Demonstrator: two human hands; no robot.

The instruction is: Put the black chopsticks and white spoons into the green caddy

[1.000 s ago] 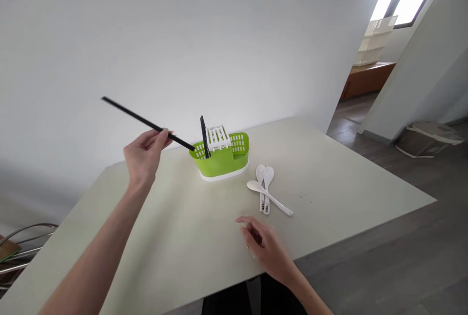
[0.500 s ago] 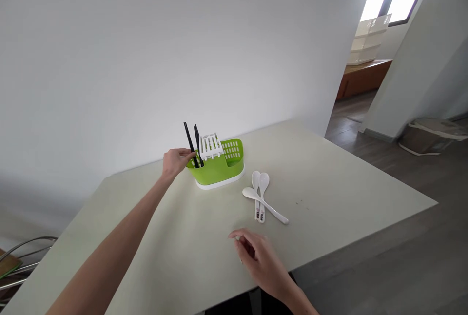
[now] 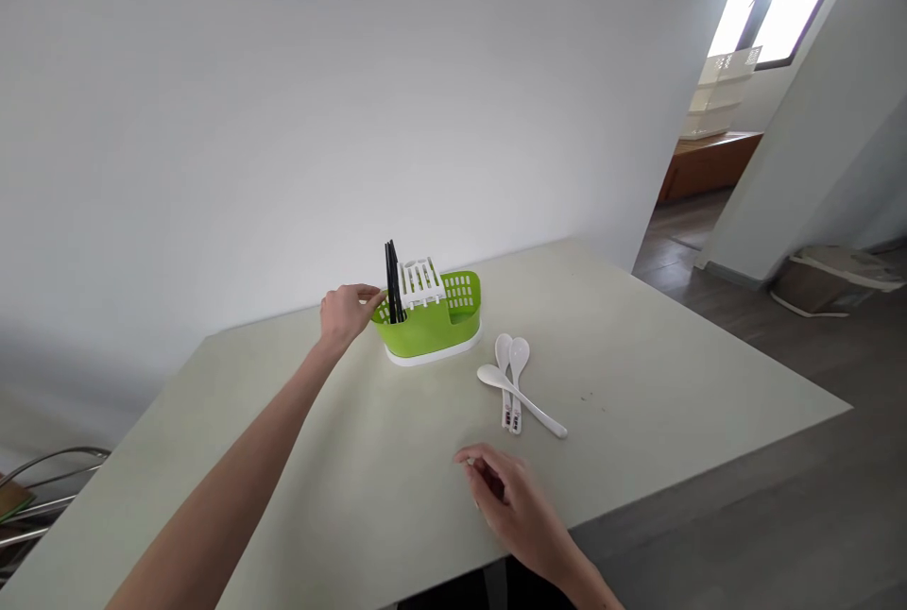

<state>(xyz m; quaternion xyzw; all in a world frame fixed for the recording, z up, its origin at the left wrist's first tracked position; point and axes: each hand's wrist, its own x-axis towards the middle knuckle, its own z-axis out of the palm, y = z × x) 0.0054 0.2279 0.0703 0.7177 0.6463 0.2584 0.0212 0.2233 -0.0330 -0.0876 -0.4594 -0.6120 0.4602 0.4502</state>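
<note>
At the left end of the green caddy [image 3: 429, 336]: left hand [image 3: 344, 313] is touching, grip unclear.
Caddy's likely propping chopsticks [image 3: 392, 278] upright; right hand [image 3: 516, 502] is curling loosely, empty, in front.

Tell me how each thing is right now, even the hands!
Green basket: upright on the table
Black chopsticks: standing in basket's left end
White slotted piece: on basket's middle
Three white spoons: lying down, one across two
Left hand: at basket's left rim
Right hand: loosely curled, seemingly empty
</note>
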